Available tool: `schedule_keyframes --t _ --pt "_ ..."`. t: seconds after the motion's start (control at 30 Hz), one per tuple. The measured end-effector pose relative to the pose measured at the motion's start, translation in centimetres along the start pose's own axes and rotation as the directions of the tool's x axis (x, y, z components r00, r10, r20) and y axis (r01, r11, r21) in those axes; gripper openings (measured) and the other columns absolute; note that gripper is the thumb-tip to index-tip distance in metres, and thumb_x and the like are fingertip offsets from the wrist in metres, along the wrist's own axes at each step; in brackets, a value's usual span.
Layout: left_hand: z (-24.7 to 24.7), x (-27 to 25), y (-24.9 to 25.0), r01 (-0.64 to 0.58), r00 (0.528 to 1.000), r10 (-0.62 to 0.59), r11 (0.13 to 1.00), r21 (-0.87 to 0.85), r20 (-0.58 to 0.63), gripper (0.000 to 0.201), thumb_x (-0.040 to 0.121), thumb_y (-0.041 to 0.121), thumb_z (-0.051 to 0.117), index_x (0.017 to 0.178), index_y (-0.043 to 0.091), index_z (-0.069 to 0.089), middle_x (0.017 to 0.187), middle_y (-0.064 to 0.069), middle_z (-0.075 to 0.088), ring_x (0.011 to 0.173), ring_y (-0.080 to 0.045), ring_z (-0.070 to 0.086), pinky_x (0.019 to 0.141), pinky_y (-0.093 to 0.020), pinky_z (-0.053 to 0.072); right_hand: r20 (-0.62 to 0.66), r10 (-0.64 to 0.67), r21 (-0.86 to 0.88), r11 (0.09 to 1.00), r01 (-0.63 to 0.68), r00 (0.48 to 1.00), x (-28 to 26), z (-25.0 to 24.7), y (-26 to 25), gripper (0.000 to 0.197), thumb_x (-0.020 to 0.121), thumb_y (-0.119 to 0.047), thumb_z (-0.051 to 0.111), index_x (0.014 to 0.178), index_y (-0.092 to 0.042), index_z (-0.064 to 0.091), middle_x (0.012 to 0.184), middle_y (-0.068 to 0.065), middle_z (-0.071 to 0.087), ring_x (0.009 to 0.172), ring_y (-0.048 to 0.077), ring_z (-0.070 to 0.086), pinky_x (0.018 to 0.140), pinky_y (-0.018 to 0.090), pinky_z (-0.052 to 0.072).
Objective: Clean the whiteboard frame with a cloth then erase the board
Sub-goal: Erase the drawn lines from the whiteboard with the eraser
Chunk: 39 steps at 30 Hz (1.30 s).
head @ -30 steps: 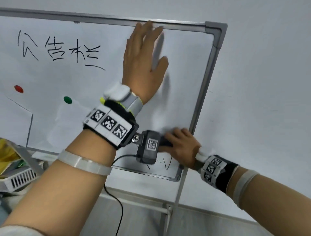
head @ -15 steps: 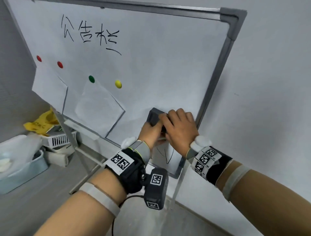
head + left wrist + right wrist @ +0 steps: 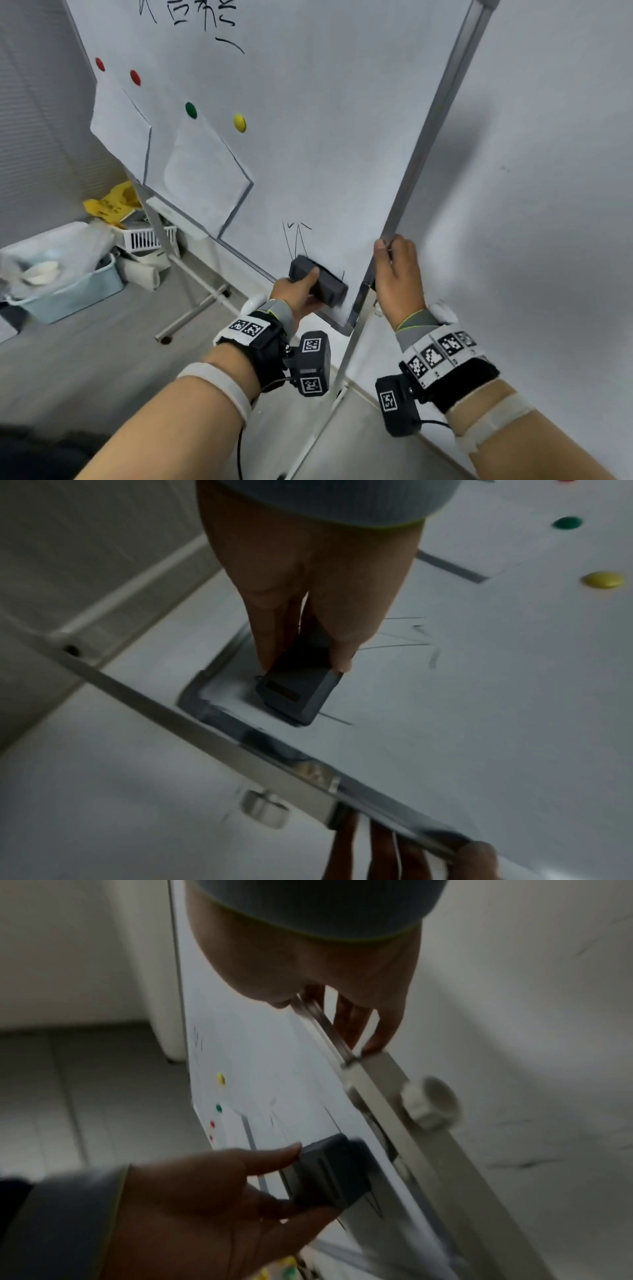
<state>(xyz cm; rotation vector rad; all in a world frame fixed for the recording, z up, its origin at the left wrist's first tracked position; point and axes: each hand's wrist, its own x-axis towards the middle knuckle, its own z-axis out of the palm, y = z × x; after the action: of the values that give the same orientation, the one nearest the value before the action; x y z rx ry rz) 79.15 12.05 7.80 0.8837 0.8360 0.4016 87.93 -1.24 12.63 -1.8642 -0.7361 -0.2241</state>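
My left hand (image 3: pixel 301 291) grips a dark grey eraser block (image 3: pixel 318 284) and holds it against the whiteboard (image 3: pixel 325 137) near its lower right corner, just under some black pen strokes (image 3: pixel 294 236). In the left wrist view the eraser (image 3: pixel 298 691) sits between thumb and fingers by the corner of the grey frame (image 3: pixel 198 696). My right hand (image 3: pixel 397 270) grips the right frame rail (image 3: pixel 435 113), thumb in front and fingers behind. The right wrist view shows the right hand (image 3: pixel 342 1010) on the rail and the eraser (image 3: pixel 329 1172). No cloth is visible.
Black characters (image 3: pixel 202 17) sit at the board's top. Red, green (image 3: pixel 190 110) and yellow (image 3: pixel 239 123) magnets pin paper sheets. A white stand leg (image 3: pixel 191 274) runs to the floor. A blue bin (image 3: pixel 68 284), white basket and yellow bag lie at the left. A knob (image 3: pixel 431 1102) sticks out behind the rail.
The left hand came down from the board's top and took over the eraser from the right hand. The right hand moved off the eraser onto the right frame rail.
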Motion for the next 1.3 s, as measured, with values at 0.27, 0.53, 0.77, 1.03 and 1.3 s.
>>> schedule_keyframes --t 0.27,0.53,0.77,1.03,1.3 --pt "0.9 0.2 -0.1 -0.076 0.993 0.071 0.996 0.047 0.093 0.054 0.079 0.033 0.079 0.11 -0.007 0.06 0.104 -0.027 0.071 0.081 -0.033 0.073 0.065 -0.032 0.062 -0.041 -0.031 -0.103 0.994 0.027 0.999 -2.3 1.4 4.0 0.029 0.097 -0.038 0.031 0.083 -0.021 0.051 0.084 0.002 0.047 0.08 0.018 0.044 0.071 0.022 0.029" --pt "-1.6 3.8 -5.6 0.018 0.995 -0.014 0.999 0.034 -0.095 0.054 0.079 0.021 0.08 0.118 0.002 0.048 0.118 -0.025 0.063 0.101 -0.04 0.068 0.057 -0.037 0.061 -0.101 -0.006 -0.072 0.997 -0.001 0.995 -3.0 2.3 4.5 0.033 0.098 -0.041 0.03 0.083 -0.017 0.046 0.083 -0.001 0.047 0.083 0.02 0.043 0.073 0.025 0.03" --pt "-1.6 4.3 -5.5 0.011 1.0 -0.01 1.0 0.019 -0.027 0.055 0.076 0.024 0.082 0.116 -0.004 0.055 0.11 -0.024 0.069 0.092 -0.037 0.072 0.057 -0.036 0.061 -0.118 0.007 -0.066 0.998 -0.015 0.993 -3.0 2.3 4.8 0.039 0.099 -0.041 0.031 0.083 -0.009 0.046 0.081 0.005 0.046 0.079 0.022 0.042 0.069 0.024 0.028" --pt "-1.4 4.2 -0.5 -0.263 0.96 0.267 0.963 0.053 -0.083 0.049 0.075 0.028 0.082 0.107 0.01 0.05 0.103 -0.024 0.069 0.094 -0.036 0.072 0.073 -0.043 0.062 -0.116 0.03 -0.056 0.998 -0.036 0.993 -3.0 2.5 4.5 0.043 0.097 -0.046 0.027 0.084 -0.01 0.047 0.082 0.0 0.051 0.084 0.027 0.046 0.07 0.027 0.028" --pt "-3.9 7.3 -5.4 0.067 0.986 -0.053 0.994 0.089 -0.156 0.046 0.084 0.019 0.074 0.116 0.005 0.043 0.124 -0.023 0.058 0.11 -0.044 0.063 0.055 -0.036 0.053 -0.129 0.064 0.091 0.995 -0.052 0.99 -1.5 2.3 1.6 0.042 0.097 -0.047 0.031 0.079 -0.01 0.037 0.074 0.002 0.04 0.07 0.017 0.037 0.068 0.033 0.034"
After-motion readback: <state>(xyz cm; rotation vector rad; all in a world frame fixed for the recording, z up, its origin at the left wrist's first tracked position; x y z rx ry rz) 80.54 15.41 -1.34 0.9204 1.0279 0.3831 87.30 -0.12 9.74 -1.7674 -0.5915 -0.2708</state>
